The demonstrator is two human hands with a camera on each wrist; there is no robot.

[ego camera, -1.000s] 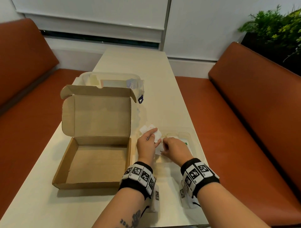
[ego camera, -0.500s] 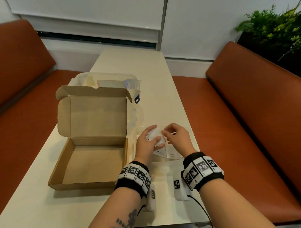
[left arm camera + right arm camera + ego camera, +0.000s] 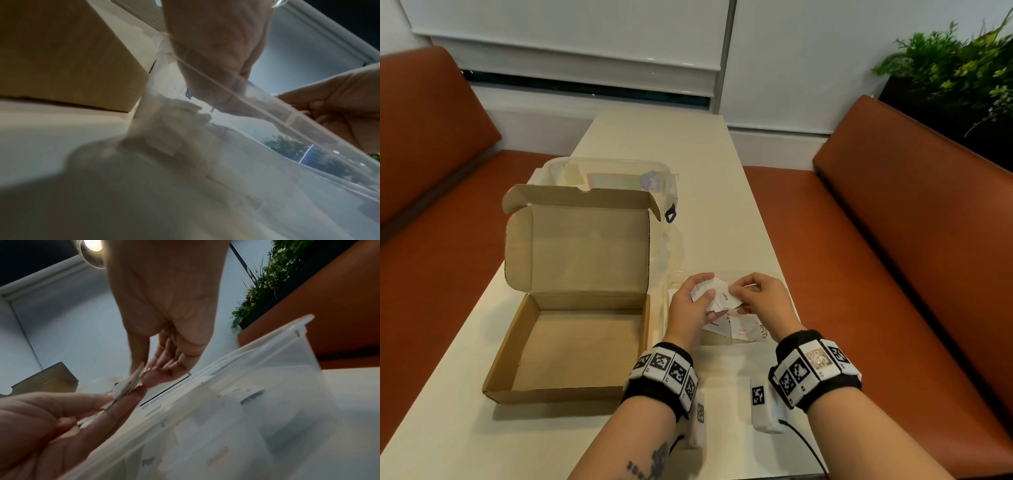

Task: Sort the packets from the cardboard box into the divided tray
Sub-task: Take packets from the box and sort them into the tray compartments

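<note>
I am nearing the end of the sort, as far as I can judge. The cardboard box point(image 3: 571, 342) is sitting open on the worktop point(image 3: 705, 192) with its lid standing up, and I am seeing nothing left on its floor: no packets at all in it. What is left is the small fan of white packets point(image 3: 714, 294) I am holding above the clear divided tray point(image 3: 777, 275), which is lying just to the right of the box.

My left hand point(image 3: 691, 305) is gripping that fan, thumb on top and fingers curled beneath, and my right hand point(image 3: 760, 294) is pinching the edge of one packet between thumb and forefinger, apparently to peel it off the bunch. The right wrist view is showing the thin edges of the fan stacked together; I am counting roughly four or five, but they are overlapping and blurred, so I cannot give a sure number.

Below my hands, sorted packets point(image 3: 739, 330) are already lying in the tray. I am making out at least three there, one with red print and one with dark lettering; how many compartments the tray has, I cannot tell, since my hands are covering it.

Counting the rest: one box, one tray, two hands, and one clear lidded container point(image 3: 606, 171) standing behind the box lid.
</note>
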